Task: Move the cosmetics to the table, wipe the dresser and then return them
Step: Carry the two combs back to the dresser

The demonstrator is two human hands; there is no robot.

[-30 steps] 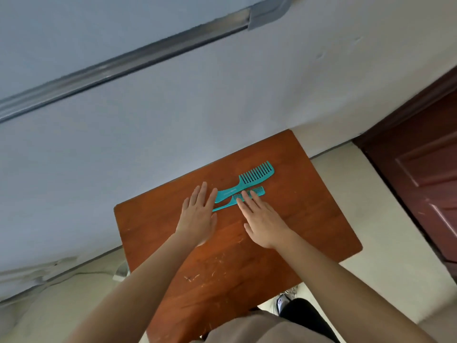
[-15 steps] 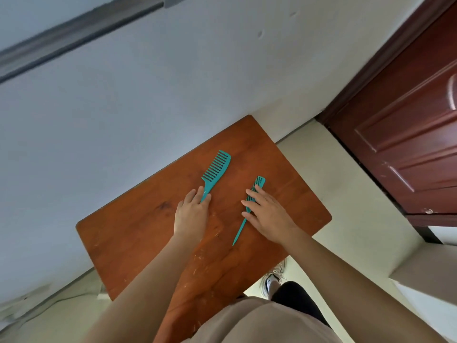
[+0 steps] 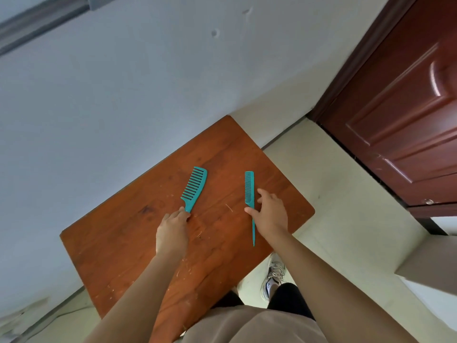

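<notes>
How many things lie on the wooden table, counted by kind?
Wide-tooth comb: 1
Tail comb: 1
Total: 2, both teal, on the table.

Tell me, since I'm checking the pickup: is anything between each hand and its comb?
Nothing visible. The left hand already touches the wide-tooth comb handle; the right hand sits against the tail comb on the wooden table.
</notes>
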